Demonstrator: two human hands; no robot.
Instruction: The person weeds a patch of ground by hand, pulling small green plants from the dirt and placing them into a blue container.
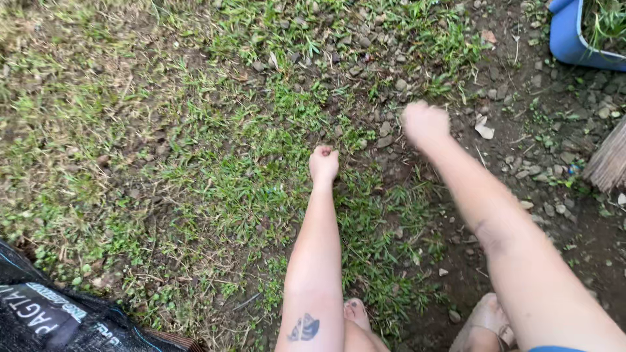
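From the head camera, your left hand (323,163) is down in the grass (248,176), fingers curled tight into the blades (gripping a tuft, it seems, though the hold itself is hidden). Your right hand (425,122) is blurred over the stony dirt (541,130); it looks fisted, but I cannot tell on what. A blue tub (566,36) sits top right, a black sack (45,313) bottom left.
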